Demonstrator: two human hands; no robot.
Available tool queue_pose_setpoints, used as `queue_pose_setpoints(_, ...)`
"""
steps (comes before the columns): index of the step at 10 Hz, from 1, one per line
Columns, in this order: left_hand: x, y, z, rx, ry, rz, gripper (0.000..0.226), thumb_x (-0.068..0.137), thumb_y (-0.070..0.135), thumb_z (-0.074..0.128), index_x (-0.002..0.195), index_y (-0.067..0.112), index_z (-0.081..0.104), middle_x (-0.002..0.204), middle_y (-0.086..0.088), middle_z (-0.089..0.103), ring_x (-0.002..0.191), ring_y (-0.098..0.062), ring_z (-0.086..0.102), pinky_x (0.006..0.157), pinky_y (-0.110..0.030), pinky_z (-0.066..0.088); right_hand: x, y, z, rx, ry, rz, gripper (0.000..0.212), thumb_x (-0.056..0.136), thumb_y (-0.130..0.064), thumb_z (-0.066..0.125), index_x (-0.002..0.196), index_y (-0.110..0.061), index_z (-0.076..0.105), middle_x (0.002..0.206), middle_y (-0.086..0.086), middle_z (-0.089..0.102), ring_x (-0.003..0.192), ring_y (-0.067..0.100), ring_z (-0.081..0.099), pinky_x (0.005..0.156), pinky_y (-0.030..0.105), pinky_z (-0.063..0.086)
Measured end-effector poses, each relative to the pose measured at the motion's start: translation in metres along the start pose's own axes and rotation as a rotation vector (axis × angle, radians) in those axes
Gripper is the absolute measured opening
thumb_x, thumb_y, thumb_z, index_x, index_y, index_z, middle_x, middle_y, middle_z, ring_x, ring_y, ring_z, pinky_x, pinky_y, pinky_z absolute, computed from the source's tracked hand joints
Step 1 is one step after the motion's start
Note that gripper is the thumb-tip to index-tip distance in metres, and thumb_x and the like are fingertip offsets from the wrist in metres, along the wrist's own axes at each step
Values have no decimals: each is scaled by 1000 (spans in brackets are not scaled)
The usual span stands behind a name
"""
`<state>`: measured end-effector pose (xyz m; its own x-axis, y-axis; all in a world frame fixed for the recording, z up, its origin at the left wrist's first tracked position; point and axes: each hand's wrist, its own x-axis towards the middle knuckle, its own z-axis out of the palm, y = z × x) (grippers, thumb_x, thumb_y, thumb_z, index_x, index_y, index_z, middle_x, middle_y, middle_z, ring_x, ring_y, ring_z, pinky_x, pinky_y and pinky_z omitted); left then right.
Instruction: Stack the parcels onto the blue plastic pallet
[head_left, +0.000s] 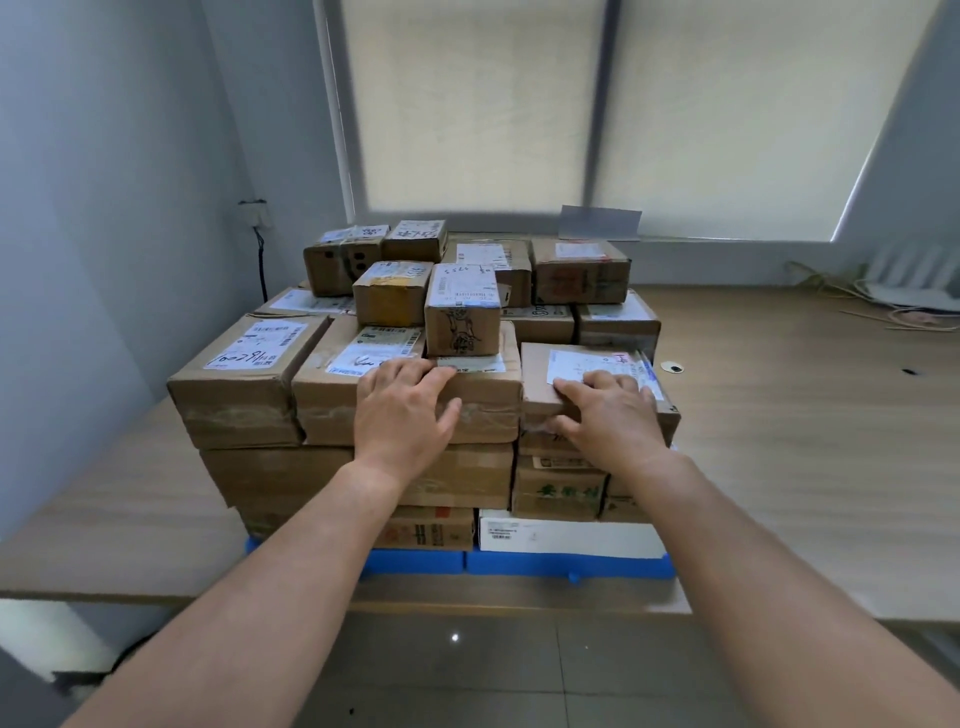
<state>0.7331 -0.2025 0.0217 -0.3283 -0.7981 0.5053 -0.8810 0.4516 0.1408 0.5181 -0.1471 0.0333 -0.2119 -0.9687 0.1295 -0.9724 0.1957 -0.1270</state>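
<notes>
Your left hand (402, 410) lies over the top front edge of a brown parcel (483, 410), fingers spread loosely on its lid and the thumb stretched out along its taped front face. It presses on the parcel and grips nothing. Your right hand (608, 410) rests the same way on the labelled parcel (535, 376) just beside it. The fingers lie nearly straight across the white shipping label and the thumb is low against the front face (relaxed, not clamped). Both forearms reach forward almost straight, wrists level, the hands a short gap apart.

Just beyond your left fingertips a small upright parcel (462, 332) with a drawing on its front stands on the same lid. To the outside of your left hand another large parcel (234, 400) sits touching the one you press. Below both hands the stack goes down through more cardboard boxes and a white box (566, 535) to the blue plastic pallet (571, 564). The pallet's edge shows under your wrists, on the wooden table (779, 415). More parcels are stacked farther back.
</notes>
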Motion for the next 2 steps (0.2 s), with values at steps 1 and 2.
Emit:
queue_pose_setpoints(1, 3, 0, -4, 4, -10, 4, 46, 94, 48, 46, 135, 28, 49, 137, 2, 49, 130, -19, 36, 107, -40, 24, 3, 1, -4, -19, -33, -7, 57, 93, -50, 51, 145, -35, 34, 147, 5, 36, 137, 30, 29, 113, 54, 22)
queue_pose_setpoints(2, 4, 6, -10, -78, 35, -13, 46, 93, 46, 50, 133, 23, 52, 134, 1, 52, 126, -19, 42, 104, -38, 29, 0, -4, -6, 38, 36, -4, 60, 93, -45, 54, 147, -29, 33, 152, 9, 30, 139, 29, 26, 113, 48, 25)
